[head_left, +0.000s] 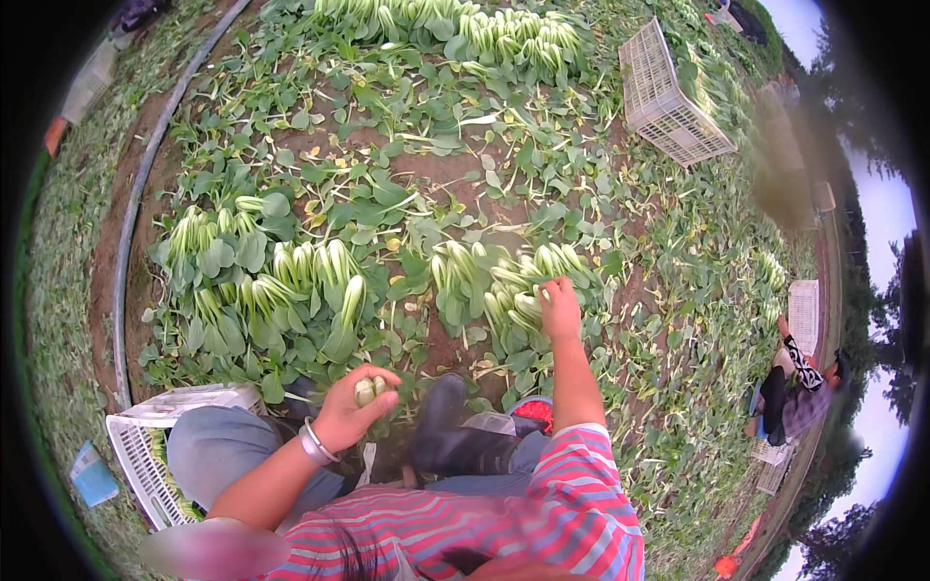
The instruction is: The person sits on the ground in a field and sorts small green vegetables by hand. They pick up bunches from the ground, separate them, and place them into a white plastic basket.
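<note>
My left hand [351, 411], with a silver bracelet at the wrist, is closed around a few bok choy [369, 390] in front of my lap; only their pale stem ends show past the fingers. My right hand [560, 310] reaches forward to a pile of bok choy [513, 286] on the ground, its fingers closed on the pale base of one at the pile's right side. Left of this pile lies another group of bok choy [257, 290], pale ends up and leaves spread over the soil.
A white plastic crate [140, 426] holding greens stands by my left knee. Farther off are another crate [668, 97] at upper right and more bok choy [518, 39]. A grey hose [145, 184] runs along the left. Another person [802, 392] crouches at far right.
</note>
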